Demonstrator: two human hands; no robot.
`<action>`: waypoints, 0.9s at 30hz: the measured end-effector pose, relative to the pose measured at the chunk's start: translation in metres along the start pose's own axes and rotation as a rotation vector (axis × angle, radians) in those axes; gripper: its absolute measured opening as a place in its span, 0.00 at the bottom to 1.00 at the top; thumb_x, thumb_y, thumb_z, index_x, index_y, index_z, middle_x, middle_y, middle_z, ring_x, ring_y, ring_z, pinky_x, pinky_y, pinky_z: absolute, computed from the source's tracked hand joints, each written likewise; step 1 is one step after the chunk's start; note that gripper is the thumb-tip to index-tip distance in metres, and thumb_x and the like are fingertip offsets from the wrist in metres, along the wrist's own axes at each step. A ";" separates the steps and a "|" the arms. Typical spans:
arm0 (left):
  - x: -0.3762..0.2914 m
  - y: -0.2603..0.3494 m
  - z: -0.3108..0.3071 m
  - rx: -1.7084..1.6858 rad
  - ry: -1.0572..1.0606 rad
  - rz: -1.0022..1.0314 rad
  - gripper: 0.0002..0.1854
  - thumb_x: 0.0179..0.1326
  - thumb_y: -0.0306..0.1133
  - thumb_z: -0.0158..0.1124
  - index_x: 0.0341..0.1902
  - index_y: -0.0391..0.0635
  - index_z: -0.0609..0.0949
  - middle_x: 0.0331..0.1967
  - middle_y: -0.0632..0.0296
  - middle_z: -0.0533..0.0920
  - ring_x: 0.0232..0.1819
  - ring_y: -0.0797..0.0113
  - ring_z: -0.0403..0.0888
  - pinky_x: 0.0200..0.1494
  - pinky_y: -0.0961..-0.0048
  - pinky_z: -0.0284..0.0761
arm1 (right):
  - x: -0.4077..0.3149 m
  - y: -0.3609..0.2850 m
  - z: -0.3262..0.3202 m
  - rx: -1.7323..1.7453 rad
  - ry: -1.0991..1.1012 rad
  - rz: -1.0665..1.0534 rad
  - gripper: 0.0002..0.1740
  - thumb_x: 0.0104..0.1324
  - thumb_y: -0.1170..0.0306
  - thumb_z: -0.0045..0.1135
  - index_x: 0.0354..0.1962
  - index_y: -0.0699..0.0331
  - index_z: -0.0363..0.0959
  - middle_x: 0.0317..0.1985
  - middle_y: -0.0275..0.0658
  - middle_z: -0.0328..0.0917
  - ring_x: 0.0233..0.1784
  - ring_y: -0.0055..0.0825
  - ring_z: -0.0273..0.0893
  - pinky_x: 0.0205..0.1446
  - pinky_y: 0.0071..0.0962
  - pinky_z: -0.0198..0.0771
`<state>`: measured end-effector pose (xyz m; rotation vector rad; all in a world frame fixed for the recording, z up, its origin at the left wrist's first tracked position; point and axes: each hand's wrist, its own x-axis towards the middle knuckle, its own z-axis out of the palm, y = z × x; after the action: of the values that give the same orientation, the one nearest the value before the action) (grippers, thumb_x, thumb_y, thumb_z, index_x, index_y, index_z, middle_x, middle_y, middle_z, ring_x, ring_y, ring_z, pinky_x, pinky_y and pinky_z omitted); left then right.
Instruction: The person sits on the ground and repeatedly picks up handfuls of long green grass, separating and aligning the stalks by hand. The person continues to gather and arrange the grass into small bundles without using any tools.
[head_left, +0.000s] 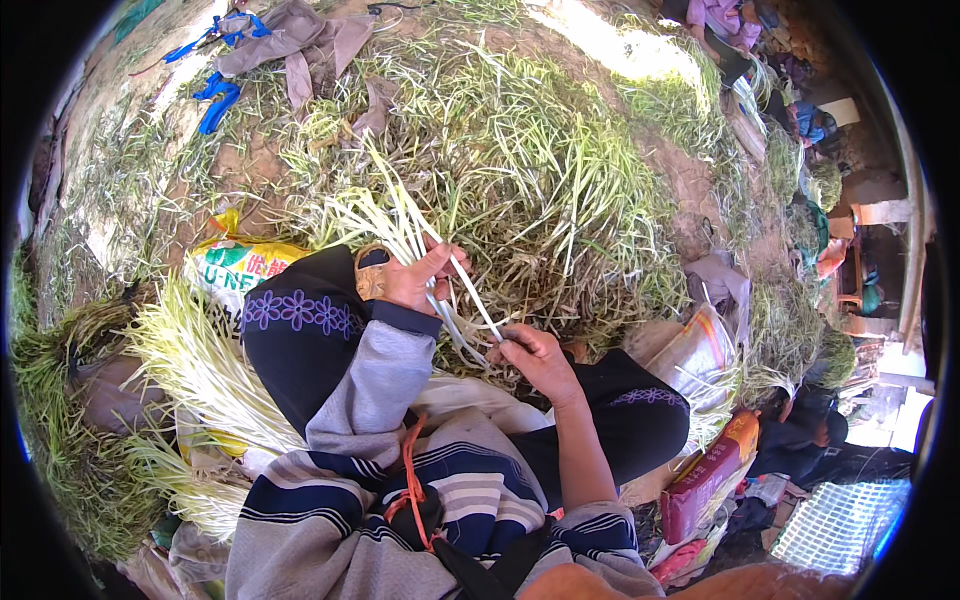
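My left hand (421, 279) grips a loose bunch of long, pale leafy stalks (401, 225), blanched chives or similar greens. Their yellowish tops point up and away from me, and the white lower ends hang below the fist. One stalk (474, 294) slants from the left hand down to my right hand (541, 361), whose thumb and fingers pinch its lower end. Both hands are above the gap between my bent knees. Beneath and beyond them lies a broad heap of green leaves and dry, brownish trimmings (555, 187).
Left of my knee, pale stalks (217, 375) are piled on a printed sack (232, 262). Another sack (697, 345) and a dark red carton (709, 480) are on the right. Grey cloth (300, 37) and blue strips (217, 101) lie ahead. People (724, 26) sit at upper right.
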<state>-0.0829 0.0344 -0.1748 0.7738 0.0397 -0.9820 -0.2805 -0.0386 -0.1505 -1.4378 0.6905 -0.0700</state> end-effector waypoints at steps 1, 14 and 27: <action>-0.002 0.004 0.001 0.004 0.019 0.015 0.07 0.56 0.28 0.61 0.34 0.45 0.71 0.27 0.56 0.81 0.29 0.68 0.81 0.15 0.83 0.63 | 0.000 -0.002 0.000 -0.016 -0.005 -0.009 0.10 0.63 0.72 0.49 0.38 0.70 0.72 0.28 0.34 0.77 0.33 0.16 0.73 0.40 0.19 0.69; -0.023 0.108 0.036 0.025 0.119 0.610 0.05 0.59 0.27 0.57 0.36 0.43 0.71 0.30 0.55 0.77 0.30 0.69 0.77 0.13 0.85 0.63 | 0.025 0.012 -0.023 0.194 0.141 -0.182 0.09 0.58 0.72 0.54 0.22 0.68 0.71 0.16 0.28 0.66 0.19 0.13 0.59 0.23 0.17 0.54; -0.008 0.116 0.024 -0.078 0.167 0.653 0.03 0.62 0.30 0.55 0.36 0.45 0.74 0.32 0.61 0.77 0.32 0.72 0.76 0.14 0.85 0.63 | 0.057 0.150 -0.086 -0.490 0.748 0.196 0.16 0.58 0.61 0.55 0.24 0.67 0.71 0.20 0.42 0.72 0.22 0.32 0.68 0.29 0.34 0.63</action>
<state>-0.0071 0.0620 -0.0880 0.7269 -0.0293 -0.2946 -0.3282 -0.1143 -0.3084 -1.8085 1.5389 -0.3137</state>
